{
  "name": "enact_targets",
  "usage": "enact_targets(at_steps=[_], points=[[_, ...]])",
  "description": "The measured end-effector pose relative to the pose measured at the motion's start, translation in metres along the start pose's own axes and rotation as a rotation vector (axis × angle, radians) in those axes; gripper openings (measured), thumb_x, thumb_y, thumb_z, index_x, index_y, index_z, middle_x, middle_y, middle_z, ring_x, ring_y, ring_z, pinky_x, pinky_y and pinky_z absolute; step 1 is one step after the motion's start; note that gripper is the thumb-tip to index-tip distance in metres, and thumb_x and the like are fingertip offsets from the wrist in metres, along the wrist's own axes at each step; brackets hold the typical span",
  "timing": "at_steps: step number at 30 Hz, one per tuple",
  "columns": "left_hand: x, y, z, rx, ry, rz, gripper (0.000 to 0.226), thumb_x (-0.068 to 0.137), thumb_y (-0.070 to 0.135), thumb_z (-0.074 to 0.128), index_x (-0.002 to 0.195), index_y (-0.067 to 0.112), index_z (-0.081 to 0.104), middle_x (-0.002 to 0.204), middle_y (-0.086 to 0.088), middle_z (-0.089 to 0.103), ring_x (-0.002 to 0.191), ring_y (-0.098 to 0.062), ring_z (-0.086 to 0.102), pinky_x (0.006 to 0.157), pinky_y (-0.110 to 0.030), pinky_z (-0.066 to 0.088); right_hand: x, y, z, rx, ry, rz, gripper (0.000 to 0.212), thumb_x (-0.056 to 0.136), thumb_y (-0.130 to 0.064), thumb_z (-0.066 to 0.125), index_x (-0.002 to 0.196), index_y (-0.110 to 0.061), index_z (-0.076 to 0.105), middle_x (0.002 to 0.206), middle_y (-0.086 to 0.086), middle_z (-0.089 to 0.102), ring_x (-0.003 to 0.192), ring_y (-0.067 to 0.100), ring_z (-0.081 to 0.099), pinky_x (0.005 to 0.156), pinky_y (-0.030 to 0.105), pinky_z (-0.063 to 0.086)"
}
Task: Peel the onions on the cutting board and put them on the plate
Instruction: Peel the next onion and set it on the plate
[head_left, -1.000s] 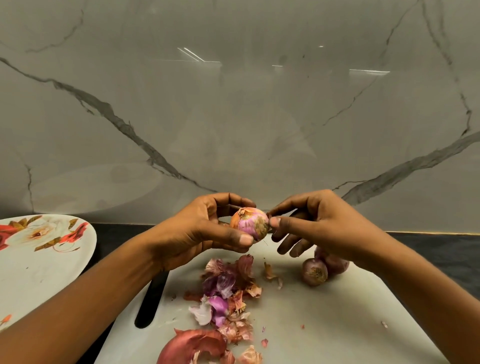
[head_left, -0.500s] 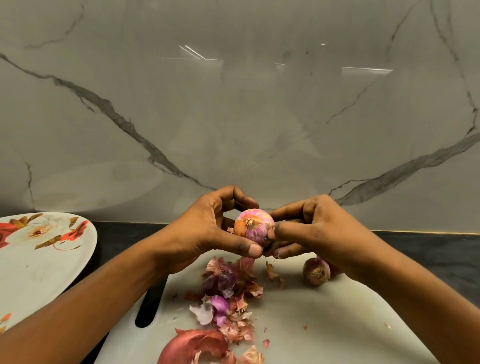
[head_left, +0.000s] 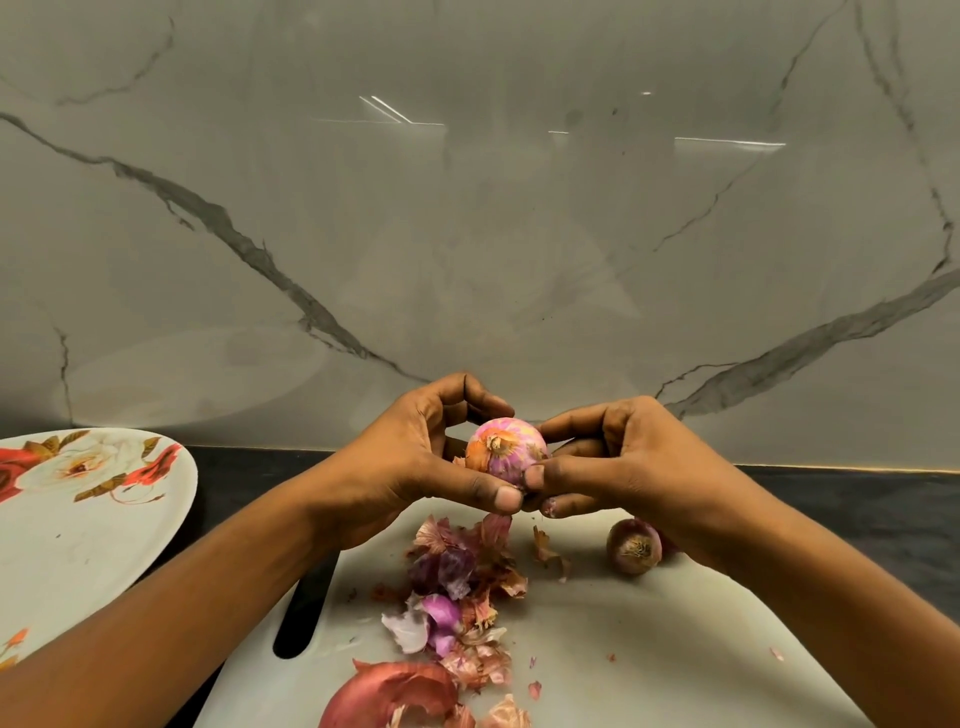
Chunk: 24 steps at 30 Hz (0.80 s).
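Both hands hold one partly peeled onion (head_left: 506, 452) above the far edge of the cutting board (head_left: 649, 649). The left hand (head_left: 415, 462) curls round it, thumb underneath. The right hand (head_left: 618, 467) pinches its skin at the near side. An unpeeled onion (head_left: 634, 546) lies by the board's far right edge, peels (head_left: 457, 587) are heaped mid-board, and the flowered plate (head_left: 78, 545) sits left on the dark bench (head_left: 857, 499) below a marble wall (head_left: 467, 234).

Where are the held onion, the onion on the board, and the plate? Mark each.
held onion (head_left: 506, 449), head view, pink side facing the camera
onion on the board (head_left: 634, 552), head view, brown root end
plate (head_left: 78, 545), head view, bare white middle
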<state>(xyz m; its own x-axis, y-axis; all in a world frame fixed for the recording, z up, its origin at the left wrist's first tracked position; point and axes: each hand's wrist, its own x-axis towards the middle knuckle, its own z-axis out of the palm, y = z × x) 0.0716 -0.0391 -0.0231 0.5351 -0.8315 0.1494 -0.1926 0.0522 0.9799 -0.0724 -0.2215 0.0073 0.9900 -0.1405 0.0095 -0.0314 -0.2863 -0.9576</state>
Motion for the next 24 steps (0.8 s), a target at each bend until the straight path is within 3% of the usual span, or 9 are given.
enact_targets(at_steps=[4, 7, 12, 17, 24], points=[[-0.0009, 0.0004, -0.0019, -0.084, -0.017, -0.012, 0.059, 0.063, -0.006, 0.091, 0.11, 0.021, 0.068, 0.13, -0.012, 0.064, 0.11, -0.037, 0.073, 0.089, -0.044, 0.063, -0.0001, 0.0006, -0.0015, -0.012, 0.017, -0.021, 0.03, 0.089, 0.004, 0.073, 0.112, -0.016, 0.071, 0.091, 0.015, 0.081, 0.087, 0.027, 0.08, 0.077, 0.03, 0.065], [-0.0022, 0.0014, -0.0023, -0.149, -0.043, -0.008, 0.059, 0.065, -0.01, 0.088, 0.114, 0.016, 0.067, 0.124, -0.013, 0.066, 0.108, -0.036, 0.072, 0.085, -0.04, 0.064, 0.0002, 0.001, -0.0006, 0.005, 0.041, -0.033, 0.028, 0.09, 0.004, 0.072, 0.114, -0.012, 0.071, 0.09, 0.017, 0.081, 0.088, 0.031, 0.08, 0.077, 0.034, 0.066], [-0.0014, 0.0021, -0.0023, -0.243, -0.057, -0.006, 0.058, 0.062, -0.001, 0.09, 0.115, 0.014, 0.07, 0.123, -0.01, 0.07, 0.112, -0.04, 0.072, 0.085, -0.045, 0.064, 0.0012, -0.0009, -0.001, 0.051, 0.07, -0.025, 0.024, 0.09, 0.003, 0.072, 0.108, -0.012, 0.072, 0.09, 0.018, 0.08, 0.084, 0.03, 0.08, 0.073, 0.031, 0.066], [-0.0021, 0.0053, -0.0051, -0.321, -0.084, 0.009, 0.063, 0.071, -0.001, 0.083, 0.131, 0.003, 0.066, 0.132, -0.021, 0.067, 0.11, -0.048, 0.071, 0.09, -0.041, 0.063, 0.0002, -0.0053, -0.0043, 0.088, 0.106, -0.04, 0.022, 0.09, 0.007, 0.07, 0.107, -0.007, 0.076, 0.089, 0.019, 0.08, 0.08, 0.03, 0.08, 0.066, 0.024, 0.064], [-0.0019, 0.0075, -0.004, -0.381, -0.125, 0.022, 0.06, 0.075, 0.01, 0.077, 0.133, 0.004, 0.068, 0.124, -0.024, 0.069, 0.095, -0.036, 0.074, 0.081, -0.033, 0.064, -0.0012, -0.005, -0.0061, 0.066, 0.148, -0.083, 0.025, 0.092, 0.014, 0.063, 0.096, -0.003, 0.081, 0.085, 0.021, 0.079, 0.076, 0.032, 0.08, 0.064, 0.024, 0.063]])
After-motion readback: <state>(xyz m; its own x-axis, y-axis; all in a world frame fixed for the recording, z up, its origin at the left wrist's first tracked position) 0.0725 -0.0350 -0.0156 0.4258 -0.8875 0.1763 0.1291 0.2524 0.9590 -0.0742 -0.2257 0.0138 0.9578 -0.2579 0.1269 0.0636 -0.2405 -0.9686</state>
